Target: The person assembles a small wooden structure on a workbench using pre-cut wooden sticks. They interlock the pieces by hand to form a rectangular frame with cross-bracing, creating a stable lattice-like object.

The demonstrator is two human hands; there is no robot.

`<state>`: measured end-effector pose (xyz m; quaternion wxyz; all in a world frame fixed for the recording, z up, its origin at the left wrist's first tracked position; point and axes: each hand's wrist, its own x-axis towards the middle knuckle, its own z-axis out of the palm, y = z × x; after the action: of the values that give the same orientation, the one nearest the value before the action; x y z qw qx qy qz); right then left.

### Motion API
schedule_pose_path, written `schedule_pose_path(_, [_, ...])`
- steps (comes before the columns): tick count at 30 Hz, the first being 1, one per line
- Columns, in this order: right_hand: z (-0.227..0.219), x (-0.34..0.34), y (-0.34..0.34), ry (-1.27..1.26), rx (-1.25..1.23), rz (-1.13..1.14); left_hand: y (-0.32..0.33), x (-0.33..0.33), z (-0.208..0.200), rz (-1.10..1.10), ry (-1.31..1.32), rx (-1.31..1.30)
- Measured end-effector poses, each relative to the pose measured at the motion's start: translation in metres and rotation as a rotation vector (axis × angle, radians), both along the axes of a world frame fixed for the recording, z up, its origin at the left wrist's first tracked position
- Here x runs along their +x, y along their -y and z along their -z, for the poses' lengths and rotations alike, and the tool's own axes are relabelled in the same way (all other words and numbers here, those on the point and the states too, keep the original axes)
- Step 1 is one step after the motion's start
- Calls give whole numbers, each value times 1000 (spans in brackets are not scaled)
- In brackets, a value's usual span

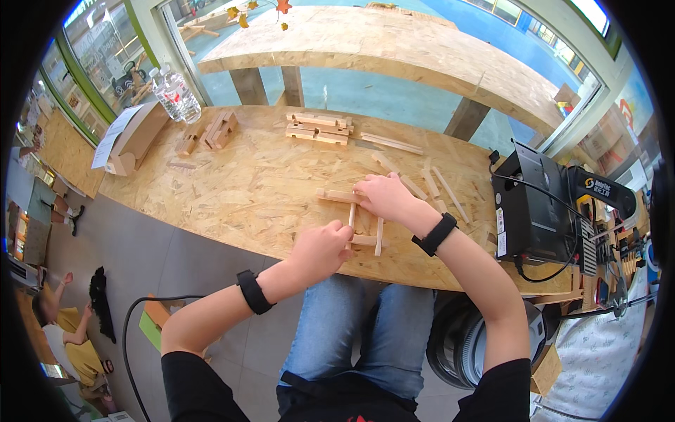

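Note:
On the board table before me lies a small frame of pale wooden strips. A wider strip [332, 195] forms its far side and a shorter wooden piece [364, 240] its near side. Two thin sticks run between them, a left stick [352, 216] and a right stick [380, 238]. My left hand [320, 247] is closed, its fingertips pinching the near end of the left stick. My right hand [389, 197] comes down over the far strip's right part, fingers closed on it; the hand hides the frame's far right corner.
Several loose wooden strips [432, 184] lie right of my hands. Behind are stacked notched wooden blocks [318, 128] and more wooden blocks [219, 130]. A cardboard box [137, 141] and plastic bottles [176, 95] stand far left, a black machine [534, 211] at right.

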<state>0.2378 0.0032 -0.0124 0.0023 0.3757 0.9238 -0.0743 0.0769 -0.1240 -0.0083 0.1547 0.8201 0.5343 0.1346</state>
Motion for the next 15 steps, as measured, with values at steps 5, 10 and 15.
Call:
schedule_pose_path(5, [1, -6, -1, -16, -9, -35, 15, 11, 15, -79, 35, 9])
schedule_pose_path(10, [0, -4, -3, -10, 16, -71, 14, 18, 26, -135, 94, 88])
schedule_pose_path(15, [-1, -2, -3, 22, -4, -62, 11, 17, 27, -238, 149, 20])
